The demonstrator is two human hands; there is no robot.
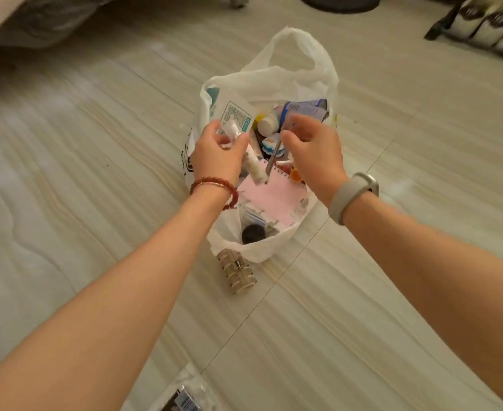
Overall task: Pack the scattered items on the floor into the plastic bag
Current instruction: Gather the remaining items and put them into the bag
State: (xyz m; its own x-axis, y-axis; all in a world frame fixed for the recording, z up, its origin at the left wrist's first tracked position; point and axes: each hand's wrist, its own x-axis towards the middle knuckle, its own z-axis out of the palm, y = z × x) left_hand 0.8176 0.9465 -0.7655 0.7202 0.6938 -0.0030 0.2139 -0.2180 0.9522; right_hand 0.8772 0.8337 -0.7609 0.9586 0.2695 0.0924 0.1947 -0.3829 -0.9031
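A white plastic bag (276, 78) stands open on the floor, holding several items, among them a pink spiral notebook (269, 200), a white bottle (266, 124) and a dark round object (253, 234). Over its mouth, my left hand (217, 155) grips a white packet with teal print (235, 117) and a small white tube (254, 167). My right hand (315, 152) pinches a thin metal tool (274, 158) that points down into the bag. A beige hair claw clip (236, 269) lies on the floor just in front of the bag.
A clear packet with dark contents (185, 398) lies on the tiled floor near the bottom edge. Bedding hangs at the top left (22, 22). A row of bags or shoes (487, 25) lines the top right, and a dark round base (339, 1) sits at the top.
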